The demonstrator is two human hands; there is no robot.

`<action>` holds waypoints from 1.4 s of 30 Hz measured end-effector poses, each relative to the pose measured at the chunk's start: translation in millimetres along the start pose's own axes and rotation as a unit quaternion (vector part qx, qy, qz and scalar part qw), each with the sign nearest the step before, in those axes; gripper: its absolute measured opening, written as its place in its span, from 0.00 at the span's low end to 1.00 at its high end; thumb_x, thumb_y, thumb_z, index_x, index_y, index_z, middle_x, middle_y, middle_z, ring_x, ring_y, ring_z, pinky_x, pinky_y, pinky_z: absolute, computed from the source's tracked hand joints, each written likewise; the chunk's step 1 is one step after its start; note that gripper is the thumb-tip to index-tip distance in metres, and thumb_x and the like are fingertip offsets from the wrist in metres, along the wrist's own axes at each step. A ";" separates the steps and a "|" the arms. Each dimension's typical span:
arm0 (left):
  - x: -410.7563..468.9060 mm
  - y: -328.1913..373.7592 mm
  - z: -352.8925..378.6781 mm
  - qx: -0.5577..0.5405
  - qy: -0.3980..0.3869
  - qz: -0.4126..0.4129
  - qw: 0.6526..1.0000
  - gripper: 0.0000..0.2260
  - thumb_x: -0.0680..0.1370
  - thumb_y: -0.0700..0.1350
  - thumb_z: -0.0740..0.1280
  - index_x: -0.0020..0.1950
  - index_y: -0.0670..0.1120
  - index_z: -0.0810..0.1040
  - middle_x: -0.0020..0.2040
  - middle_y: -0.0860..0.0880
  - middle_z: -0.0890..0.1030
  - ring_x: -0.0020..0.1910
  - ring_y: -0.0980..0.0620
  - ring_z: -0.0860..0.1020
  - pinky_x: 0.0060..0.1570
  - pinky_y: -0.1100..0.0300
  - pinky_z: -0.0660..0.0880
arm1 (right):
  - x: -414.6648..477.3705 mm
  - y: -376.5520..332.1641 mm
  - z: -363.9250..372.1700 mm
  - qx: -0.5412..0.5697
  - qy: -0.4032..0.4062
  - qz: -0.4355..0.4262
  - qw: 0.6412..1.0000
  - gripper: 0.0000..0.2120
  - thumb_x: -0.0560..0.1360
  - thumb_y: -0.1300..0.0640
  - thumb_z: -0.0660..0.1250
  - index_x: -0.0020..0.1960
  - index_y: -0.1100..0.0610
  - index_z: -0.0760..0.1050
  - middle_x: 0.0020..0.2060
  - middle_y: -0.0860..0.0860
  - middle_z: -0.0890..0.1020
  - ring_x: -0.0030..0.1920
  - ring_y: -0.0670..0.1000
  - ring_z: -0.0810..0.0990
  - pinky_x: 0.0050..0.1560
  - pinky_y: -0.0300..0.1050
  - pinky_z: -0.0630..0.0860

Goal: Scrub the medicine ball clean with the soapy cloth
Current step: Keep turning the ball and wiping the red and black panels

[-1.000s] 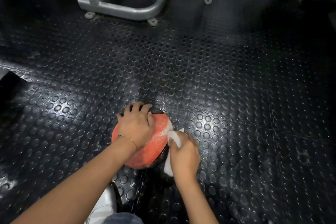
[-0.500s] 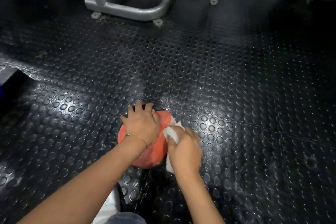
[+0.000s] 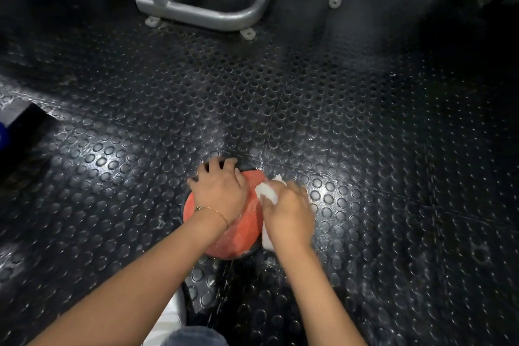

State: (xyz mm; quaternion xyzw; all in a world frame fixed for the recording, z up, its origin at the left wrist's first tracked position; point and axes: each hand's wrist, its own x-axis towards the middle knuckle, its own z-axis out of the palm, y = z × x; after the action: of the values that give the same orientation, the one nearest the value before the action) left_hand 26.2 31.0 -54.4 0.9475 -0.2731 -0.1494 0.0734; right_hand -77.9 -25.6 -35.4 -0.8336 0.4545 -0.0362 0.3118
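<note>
Where the studded floor (image 3: 365,149) shines wet at 6 o'clock, a red ball (image 3: 244,230) sits. The left grip (image 3: 220,191) clasps its top, curling over the 12 o'clock edge; the right grip (image 3: 289,213) clutches a white cloth (image 3: 268,192) against its 3 o'clock side. It likely handles heavy, firm and soap-slick: best steadied from above.

No readable text, label, number or sign on the medicine ball (image 3: 245,233), cloth (image 3: 267,193) or floor (image 3: 365,121).
</note>
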 end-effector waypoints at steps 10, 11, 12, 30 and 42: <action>0.0 -6.1 -1.8 -0.003 -0.003 0.062 0.998 0.19 0.81 0.51 0.49 0.71 0.52 0.67 0.69 0.49 0.67 0.66 0.43 0.65 0.64 0.43 0.65 | -2.8 10.1 5.8 0.016 0.023 -0.006 1.000 0.16 0.75 0.54 0.64 0.62 0.49 0.74 0.58 0.50 0.75 0.58 0.52 0.70 0.53 0.44 0.69; 1.6 -7.7 -2.6 -0.005 -0.008 0.068 0.998 0.20 0.81 0.51 0.48 0.70 0.52 0.67 0.69 0.49 0.67 0.67 0.44 0.65 0.64 0.44 0.65 | -9.2 11.4 8.7 0.012 0.033 -0.025 0.999 0.16 0.74 0.55 0.65 0.62 0.50 0.74 0.58 0.50 0.76 0.58 0.53 0.71 0.51 0.44 0.68; 4.5 -9.0 -4.6 -0.008 -0.017 0.073 0.997 0.20 0.81 0.51 0.47 0.71 0.53 0.67 0.70 0.50 0.67 0.67 0.44 0.65 0.65 0.45 0.64 | -16.5 12.6 11.5 0.009 0.049 -0.042 0.998 0.16 0.73 0.56 0.66 0.60 0.50 0.76 0.56 0.50 0.77 0.57 0.53 0.72 0.49 0.43 0.68; 7.7 -26.8 -11.6 -0.008 -0.045 0.099 0.994 0.18 0.80 0.48 0.50 0.69 0.55 0.66 0.71 0.53 0.66 0.69 0.45 0.62 0.66 0.44 0.64 | -14.1 14.3 19.8 -0.010 0.009 -0.055 0.998 0.16 0.75 0.54 0.62 0.63 0.48 0.73 0.58 0.47 0.75 0.58 0.49 0.69 0.52 0.42 0.67; 5.7 -17.4 -13.3 0.019 -0.050 0.090 0.994 0.18 0.80 0.49 0.50 0.70 0.54 0.65 0.71 0.51 0.64 0.68 0.44 0.63 0.66 0.42 0.62 | -9.2 12.5 20.2 0.014 0.038 -0.027 0.999 0.15 0.75 0.54 0.64 0.61 0.49 0.75 0.55 0.49 0.76 0.55 0.52 0.72 0.48 0.44 0.70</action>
State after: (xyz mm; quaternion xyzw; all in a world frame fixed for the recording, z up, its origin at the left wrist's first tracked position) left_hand 43.7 43.2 -47.1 0.9114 -0.3637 -0.1843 0.0553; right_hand -85.5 -13.5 -56.5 -0.8390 0.4431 -0.0826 0.3048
